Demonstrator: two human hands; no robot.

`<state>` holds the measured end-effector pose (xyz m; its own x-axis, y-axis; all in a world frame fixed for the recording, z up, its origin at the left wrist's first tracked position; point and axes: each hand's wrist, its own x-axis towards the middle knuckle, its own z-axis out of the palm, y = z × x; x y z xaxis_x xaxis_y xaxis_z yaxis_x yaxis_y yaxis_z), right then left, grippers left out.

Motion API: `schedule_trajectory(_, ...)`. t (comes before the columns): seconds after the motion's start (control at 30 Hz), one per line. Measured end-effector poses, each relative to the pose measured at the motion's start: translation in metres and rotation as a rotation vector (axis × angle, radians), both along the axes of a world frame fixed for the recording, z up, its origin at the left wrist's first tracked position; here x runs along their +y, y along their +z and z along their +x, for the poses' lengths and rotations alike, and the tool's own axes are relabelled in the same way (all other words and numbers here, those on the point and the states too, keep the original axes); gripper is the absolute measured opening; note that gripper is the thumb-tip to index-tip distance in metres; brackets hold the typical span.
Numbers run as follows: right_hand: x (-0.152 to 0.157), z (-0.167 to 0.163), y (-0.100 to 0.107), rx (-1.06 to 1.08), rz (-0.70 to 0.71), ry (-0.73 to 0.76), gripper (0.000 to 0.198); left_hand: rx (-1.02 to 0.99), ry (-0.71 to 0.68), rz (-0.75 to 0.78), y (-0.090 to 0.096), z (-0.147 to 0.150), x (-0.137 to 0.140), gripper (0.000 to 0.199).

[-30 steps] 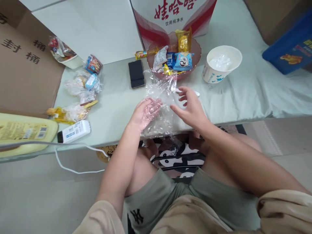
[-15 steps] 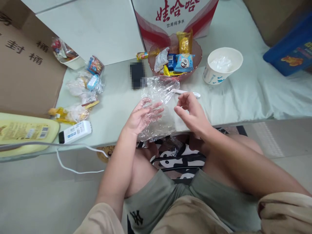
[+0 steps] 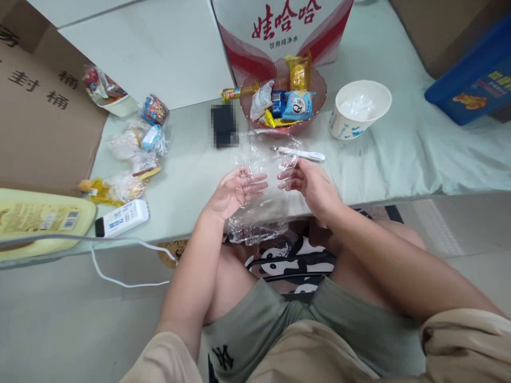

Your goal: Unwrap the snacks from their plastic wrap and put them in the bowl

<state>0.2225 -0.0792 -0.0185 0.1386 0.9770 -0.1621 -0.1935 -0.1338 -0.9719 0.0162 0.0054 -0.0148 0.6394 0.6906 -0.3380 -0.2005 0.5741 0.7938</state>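
A clear plastic bag (image 3: 263,207) is spread between my hands at the front edge of the bench, see-through and crinkled. My left hand (image 3: 235,194) is at its left side, fingers stretched apart and overlapped by the film. From the right, my right hand (image 3: 313,183) reaches to the bag with fingers extended and apart, the tips against or behind the film. Whether the fingers are inside the bag or behind it, I cannot tell. Just beyond lies a white-handled knife or cutter (image 3: 309,155); the bag's upper part covers its tip.
Behind the bag stands a pink glass bowl (image 3: 319,101) of wrapped snacks. A paper tub (image 3: 343,125) with crumpled plastic is to its right. Leftward lie wrapped snacks (image 3: 151,138), a white device (image 3: 126,217) and a cable (image 3: 96,266). Boxes (image 3: 147,53) line the back.
My right hand has opened from a loose curl and moved slightly left onto the bag. The bag is spread wider, its lower edge hanging further down. My left hand stays nearly in place.
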Motion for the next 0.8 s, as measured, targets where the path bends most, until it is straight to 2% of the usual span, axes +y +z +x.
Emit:
schedule_trajectory(0.07,0.002,-0.001,-0.004,0.028,0.008,0.055,0.057,0.093,-0.058,-0.046,-0.002,0.001,0.004,0.042)
schedule_trajectory(0.13,0.001,-0.002,-0.006,-0.029,0.032,0.090,0.061,0.191,-0.047,-0.040,-0.002,0.004,0.004,0.034)
schedule_trajectory(0.23,-0.004,-0.004,-0.004,-0.297,0.124,-0.037,0.063,0.192,0.170,0.014,0.001,0.010,0.004,0.023)
schedule_trajectory(0.3,-0.009,-0.004,0.000,-0.529,0.261,-0.124,0.060,0.108,0.359,0.021,0.005,0.010,0.005,0.024)
schedule_trajectory(0.33,-0.011,-0.003,0.001,-0.625,0.352,-0.109,0.055,0.067,0.434,0.017,0.006,0.009,0.007,0.026)
schedule_trajectory(0.4,-0.016,-0.003,0.001,-0.755,0.549,0.050,0.047,0.023,0.527,0.004,0.008,0.004,0.012,0.029)
schedule_trajectory(0.47,-0.019,-0.005,-0.005,-0.858,0.686,0.255,0.047,0.020,0.570,-0.005,0.007,-0.003,0.017,0.031)
schedule_trajectory(0.57,-0.019,-0.011,-0.017,-1.083,0.689,0.386,0.047,0.053,0.583,-0.009,0.004,-0.012,0.022,0.033)
schedule_trajectory(0.67,-0.016,-0.017,-0.023,-1.218,0.624,0.361,0.046,0.095,0.556,0.013,0.002,-0.016,0.022,0.044)
schedule_trajectory(0.8,-0.011,-0.022,-0.025,-1.293,0.632,0.337,0.036,0.092,0.508,0.033,0.004,-0.017,0.020,0.058)
